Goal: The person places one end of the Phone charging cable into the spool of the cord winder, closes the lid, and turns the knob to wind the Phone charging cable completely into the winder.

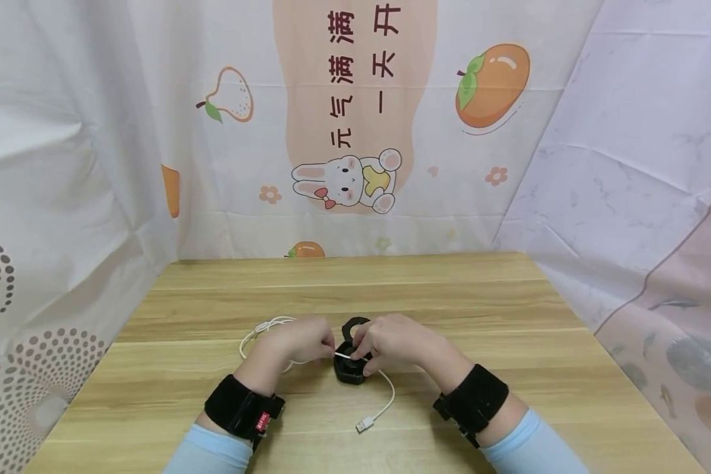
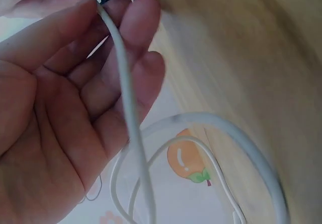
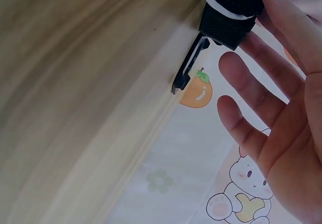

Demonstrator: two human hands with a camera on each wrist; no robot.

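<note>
Pale wood-grain tabletop (image 1: 480,309) lay under your work. Your left hand (image 1: 302,337) pinched a thin white cable (image 2: 129,103); your right hand's (image 1: 397,339) thumb and forefinger were clamped on a small black hexagonal case (image 1: 349,376), mid-table. The cable ran across the case's open hollow, its smooth loose coil left of you. A black ring-shaped lid (image 1: 348,325) stood open at the far side. Your right wrist view showed the cable bending along the case's body, hidden from the head view; only the latter showed the white USB plug (image 1: 364,424) lying nearest you.
</note>
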